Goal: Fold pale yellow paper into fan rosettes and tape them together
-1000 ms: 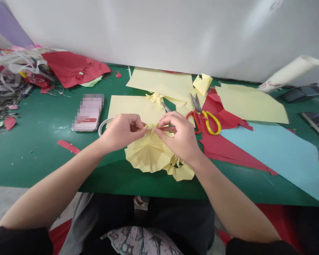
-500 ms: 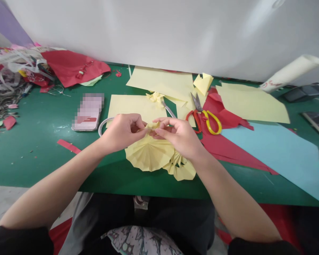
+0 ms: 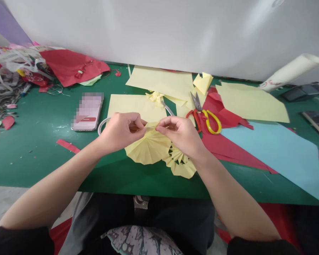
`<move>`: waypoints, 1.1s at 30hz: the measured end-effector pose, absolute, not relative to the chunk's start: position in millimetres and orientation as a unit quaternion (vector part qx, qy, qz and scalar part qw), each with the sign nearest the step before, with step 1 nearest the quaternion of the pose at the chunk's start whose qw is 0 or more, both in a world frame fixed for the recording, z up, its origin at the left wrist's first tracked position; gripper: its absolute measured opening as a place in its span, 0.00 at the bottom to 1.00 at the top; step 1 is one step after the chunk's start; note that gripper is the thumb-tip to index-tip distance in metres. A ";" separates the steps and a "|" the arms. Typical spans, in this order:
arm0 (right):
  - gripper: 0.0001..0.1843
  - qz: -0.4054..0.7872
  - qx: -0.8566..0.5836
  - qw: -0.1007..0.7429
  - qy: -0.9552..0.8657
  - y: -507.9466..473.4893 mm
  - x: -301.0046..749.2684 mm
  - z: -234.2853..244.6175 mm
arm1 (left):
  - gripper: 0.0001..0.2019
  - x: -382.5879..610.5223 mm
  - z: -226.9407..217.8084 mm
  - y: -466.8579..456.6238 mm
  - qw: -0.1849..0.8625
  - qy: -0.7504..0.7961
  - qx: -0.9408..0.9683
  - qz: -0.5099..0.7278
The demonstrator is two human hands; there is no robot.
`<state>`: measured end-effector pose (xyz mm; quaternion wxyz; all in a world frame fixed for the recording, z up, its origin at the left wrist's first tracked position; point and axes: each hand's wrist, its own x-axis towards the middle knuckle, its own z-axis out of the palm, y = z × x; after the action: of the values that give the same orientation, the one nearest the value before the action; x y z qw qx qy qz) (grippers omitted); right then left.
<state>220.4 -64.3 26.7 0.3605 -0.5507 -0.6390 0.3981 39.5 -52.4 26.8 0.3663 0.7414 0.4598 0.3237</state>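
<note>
My left hand (image 3: pixel 124 130) pinches the top edge of a pleated yellow paper fan (image 3: pixel 148 150) with thumb and forefinger. Facing it, my right hand (image 3: pixel 181 132) has its fingertips closed at the same edge, and a thin pale strip or fold seems to span the gap between them. The fan opens downward in a scalloped half-round. A second pleated yellow paper piece (image 3: pixel 183 169) with cut-out holes lies under my right wrist. Partly behind my left hand is a white ring (image 3: pixel 103 124), its kind not clear.
Scissors (image 3: pixel 214 123) with red and yellow handles lie right of my hands, on red paper (image 3: pixel 218 145). Yellow sheets (image 3: pixel 159 78), a blue sheet (image 3: pixel 284 152) and a phone (image 3: pixel 87 112) lie around. Scraps (image 3: pixel 18 71) are heaped at far left; a white roll (image 3: pixel 292 72) leans at right.
The fan has tilted slightly, its scalloped lower edge rising and shifting a little left. My fingertips have drawn slightly apart, showing more of the fan's top edge.
</note>
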 end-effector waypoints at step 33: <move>0.09 0.267 -0.479 0.438 -0.712 -76.3 209.5 22.7 | 0.08 47.8 30.1 -57.3 0.493 0.452 0.644 0.372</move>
<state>209.5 -76.3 22.7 0.4385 -0.4786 -0.7123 0.2672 47.8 -57.3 30.1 0.4930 0.6437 0.4518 0.3721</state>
